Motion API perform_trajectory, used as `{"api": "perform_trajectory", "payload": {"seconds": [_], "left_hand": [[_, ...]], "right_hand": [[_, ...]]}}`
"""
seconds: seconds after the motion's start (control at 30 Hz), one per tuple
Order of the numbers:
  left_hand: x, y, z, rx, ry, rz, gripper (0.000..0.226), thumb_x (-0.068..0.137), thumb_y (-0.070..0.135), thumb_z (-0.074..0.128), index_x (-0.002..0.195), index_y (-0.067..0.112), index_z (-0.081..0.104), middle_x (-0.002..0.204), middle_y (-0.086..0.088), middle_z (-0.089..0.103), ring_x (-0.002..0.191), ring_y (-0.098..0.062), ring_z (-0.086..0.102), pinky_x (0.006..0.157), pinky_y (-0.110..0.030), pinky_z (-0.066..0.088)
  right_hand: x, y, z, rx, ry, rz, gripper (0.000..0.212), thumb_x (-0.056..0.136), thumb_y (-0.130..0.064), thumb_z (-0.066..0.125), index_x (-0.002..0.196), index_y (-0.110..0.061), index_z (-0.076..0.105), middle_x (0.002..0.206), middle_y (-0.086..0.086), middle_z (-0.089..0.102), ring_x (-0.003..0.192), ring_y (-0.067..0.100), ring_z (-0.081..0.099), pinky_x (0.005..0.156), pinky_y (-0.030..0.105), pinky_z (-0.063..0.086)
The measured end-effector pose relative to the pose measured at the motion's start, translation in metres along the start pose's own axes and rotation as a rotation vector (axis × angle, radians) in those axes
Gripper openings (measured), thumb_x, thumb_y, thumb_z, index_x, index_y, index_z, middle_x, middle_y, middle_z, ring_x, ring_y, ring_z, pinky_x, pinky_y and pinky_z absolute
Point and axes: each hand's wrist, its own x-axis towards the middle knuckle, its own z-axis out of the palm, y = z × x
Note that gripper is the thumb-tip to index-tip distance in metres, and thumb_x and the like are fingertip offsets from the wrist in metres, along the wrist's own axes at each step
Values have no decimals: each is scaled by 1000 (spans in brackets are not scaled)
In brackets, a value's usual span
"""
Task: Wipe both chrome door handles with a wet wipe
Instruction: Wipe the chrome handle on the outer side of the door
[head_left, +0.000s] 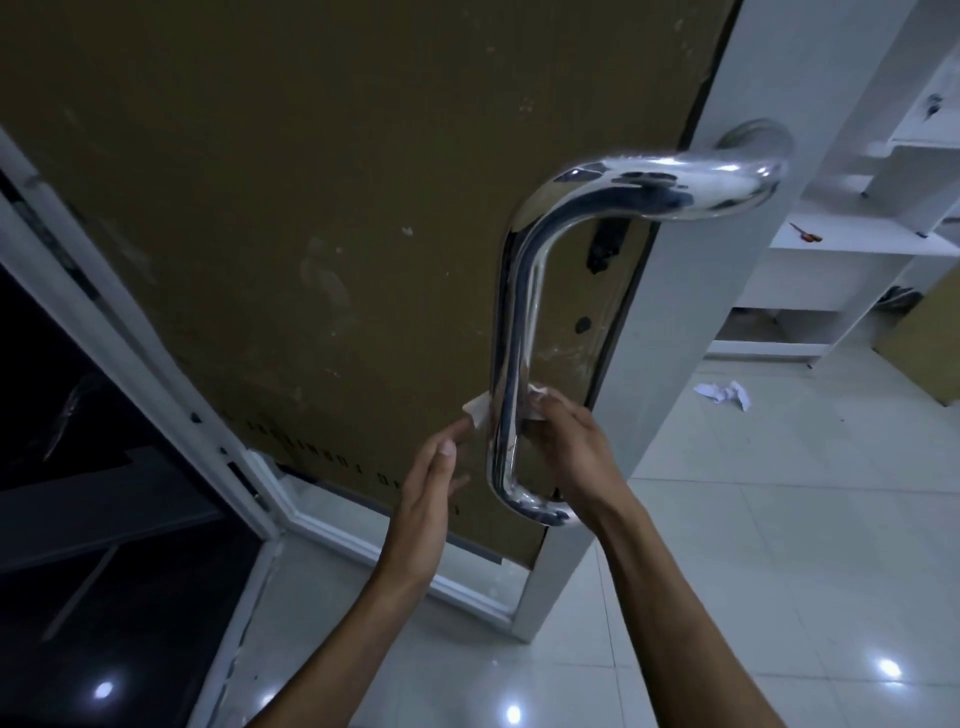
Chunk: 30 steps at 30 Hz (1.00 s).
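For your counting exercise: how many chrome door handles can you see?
1: the chrome handle on the brown door's near face, wet wipe looped behind its lower part. A second may be hidden behind the door.

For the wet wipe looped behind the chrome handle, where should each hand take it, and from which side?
Take the wet wipe by its two free ends, one from each side of the chrome handle. It passes behind the upright bar, so its ends stick out left and right. The left hand pinches the left end, the right hand the right.

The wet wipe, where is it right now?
The wet wipe is looped behind the lower chrome handle, its ends held by the left hand and right hand.
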Motion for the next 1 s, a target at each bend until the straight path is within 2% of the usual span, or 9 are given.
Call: {"api": "perform_trajectory", "payload": {"seconds": [0.1,0.17,0.27,0.37,0.5,0.6,0.7,0.87,1.0], "left_hand": [[1,0,2,24,20,-5,48,93,50,32,132,32,54,133,20,57,124,5,50,99,-21,44],[0,-1,5,37,46,-36,51,92,54,31,131,33,55,134,18,57,122,6,51,99,-21,43],[-2,-5,14,65,117,-71,50,90,57,30,125,36,58,131,18,59,121,3,53,101,-23,43],[-7,-7,23,46,205,-113,53,89,60,30,122,34,61,131,13,61,122,-3,54,105,-28,43],[-13,-7,37,58,334,-113,56,90,56,29,124,26,62,129,10,63,121,-3,54,105,-30,44],[-18,-8,45,74,399,-109,54,96,50,28,128,22,61,128,9,63,120,-2,55,102,-26,45],[-22,-7,52,81,462,-102,47,101,42,27,126,23,62,122,13,65,115,0,58,98,-23,47],[-26,-8,60,85,520,-91,52,95,48,28,126,23,61,124,13,64,114,1,58,95,-20,48],[-27,-6,63,82,556,-96,55,93,50,28,126,21,61,126,10,64,115,0,58,96,-24,48]], "right_hand": [[-7,6,-3,-101,-43,37,36,100,-31,37,108,-24,71,110,-4,72,108,12,65,97,29,50],[-11,14,-8,-247,-75,80,37,101,-29,37,102,-9,68,103,9,71,102,25,64,94,41,48],[-8,19,-17,-479,-212,110,35,104,-18,38,91,5,61,93,24,65,84,37,58,76,41,45],[-3,19,-25,-632,-326,168,34,103,-16,38,81,2,56,78,16,57,71,20,48,60,32,33],[-9,24,-28,-629,-308,104,30,102,-15,40,79,-3,56,77,21,58,70,24,50,60,34,27],[-26,37,-21,-606,-233,9,23,100,-13,45,84,-4,59,73,22,60,69,34,54,64,40,38],[-34,47,-19,-620,-178,-90,23,99,-17,51,115,-9,65,85,20,69,78,35,61,68,38,43],[-40,45,-21,-439,-185,-97,39,96,-37,41,130,-27,58,71,-9,55,61,2,50,59,23,39],[-37,45,-21,-334,-123,-193,34,97,-18,55,130,-16,62,116,-14,64,103,-16,53,85,-1,36]]}}
